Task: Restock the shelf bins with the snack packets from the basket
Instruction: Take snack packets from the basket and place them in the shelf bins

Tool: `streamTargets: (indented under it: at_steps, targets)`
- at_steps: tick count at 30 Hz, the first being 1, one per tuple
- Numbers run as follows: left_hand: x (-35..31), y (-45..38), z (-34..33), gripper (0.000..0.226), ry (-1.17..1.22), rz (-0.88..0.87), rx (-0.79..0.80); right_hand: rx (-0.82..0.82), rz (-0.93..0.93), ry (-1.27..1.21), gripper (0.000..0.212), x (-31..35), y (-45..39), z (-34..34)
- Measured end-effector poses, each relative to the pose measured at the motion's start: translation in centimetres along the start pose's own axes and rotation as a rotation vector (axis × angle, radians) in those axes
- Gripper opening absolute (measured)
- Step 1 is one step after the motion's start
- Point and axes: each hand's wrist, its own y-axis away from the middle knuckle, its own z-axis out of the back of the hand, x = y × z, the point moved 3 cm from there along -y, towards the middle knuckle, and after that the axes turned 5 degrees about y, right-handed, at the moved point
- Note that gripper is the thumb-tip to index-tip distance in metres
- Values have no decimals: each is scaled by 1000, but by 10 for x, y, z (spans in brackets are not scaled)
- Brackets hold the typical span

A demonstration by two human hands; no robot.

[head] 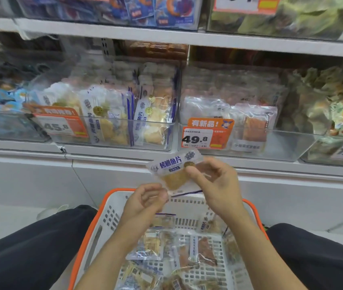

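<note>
Basket in lap, loose packets in it. Above it right hand pinches fish-slice packet by thumb; left hand curled at its lower corner, contact unclear. Risk: slick film slips, or packet lands in the 49.8 bin not the matching 45.8 bin.

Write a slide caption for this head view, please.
Both hands hold a fish-snack packet above the basket.

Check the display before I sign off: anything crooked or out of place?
Yes: the 45.8 price tag on the clear bin left of the 49.8 tag hangs tilted, its left end higher. That one sits straight.
</note>
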Motion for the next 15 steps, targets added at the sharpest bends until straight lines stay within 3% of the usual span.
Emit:
streamTargets:
  at_steps: [3,6,8,10,15]
  targets:
    - [-37,-9,18,20,-234,-279,-329,-170,522,316,9,69,-21,4]
    - [-93,-28,33,33,-537,-667,-522,-264,758,522,10,112,-58,-2]
    - [-122,-51,39,43,-742,-802,-520,-243,748,603,9,125,-91,-13]
    - [-135,-75,40,49,-885,-796,-460,-189,621,652,10,133,-122,-25]
    - [-122,-97,37,38,-1162,-815,-412,23,400,931,20,137,-177,-52]
